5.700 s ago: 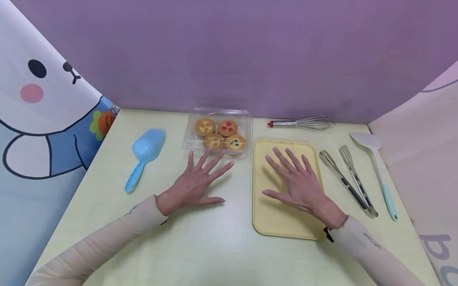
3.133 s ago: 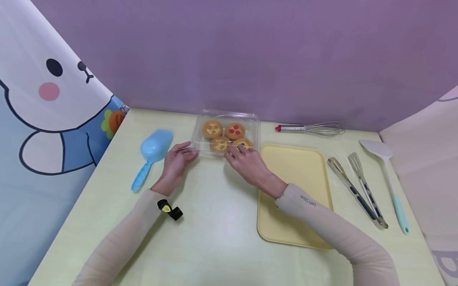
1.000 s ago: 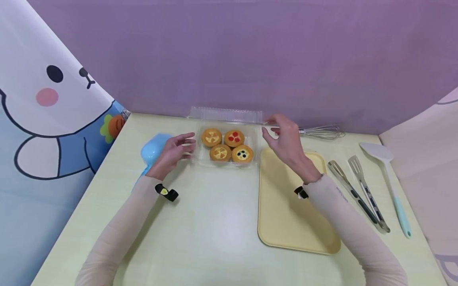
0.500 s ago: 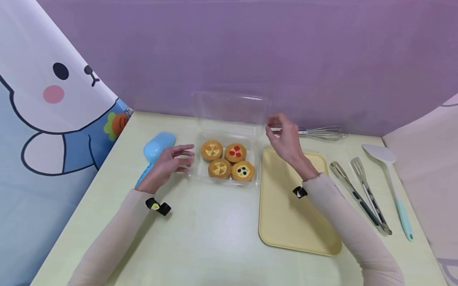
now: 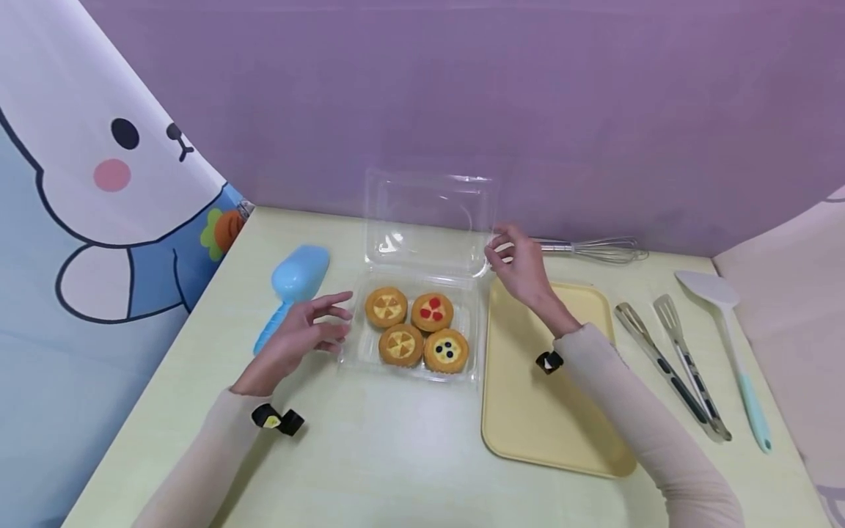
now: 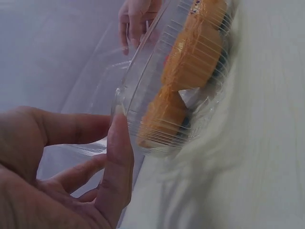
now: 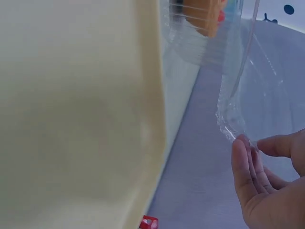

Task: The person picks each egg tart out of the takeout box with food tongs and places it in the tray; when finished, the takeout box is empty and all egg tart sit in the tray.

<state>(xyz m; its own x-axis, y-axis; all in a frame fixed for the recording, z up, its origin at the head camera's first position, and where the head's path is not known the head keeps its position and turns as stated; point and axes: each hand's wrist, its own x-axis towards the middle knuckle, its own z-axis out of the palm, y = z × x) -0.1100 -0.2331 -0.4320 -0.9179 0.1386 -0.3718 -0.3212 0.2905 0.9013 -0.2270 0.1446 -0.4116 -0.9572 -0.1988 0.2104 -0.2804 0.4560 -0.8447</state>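
A clear plastic clamshell box [image 5: 359,361] stands open on the table, holding several round tarts [image 5: 400,345] topped with red, dark or yellow pieces. Its transparent lid [image 5: 425,216] is folded up and back towards the purple wall. At the box's left side, my left hand [image 5: 295,336] pinches the rim between thumb and finger, as the left wrist view shows. My right hand [image 5: 524,270] pinches the lid's right edge, seen in the right wrist view with thumb and fingertips meeting at the plastic corner [image 7: 233,126].
A yellow tray [image 5: 528,411] lies right of the box, partly under my right forearm. Behind it is a whisk [image 5: 610,250]. Tongs [image 5: 667,367] and a spatula [image 5: 746,396] lie further right. A blue scoop [image 5: 300,273] sits behind my left hand.
The box, closed at first, has been opened; its lid has swung up and back with my right hand. The box has come nearer to me, my left hand moving with it.
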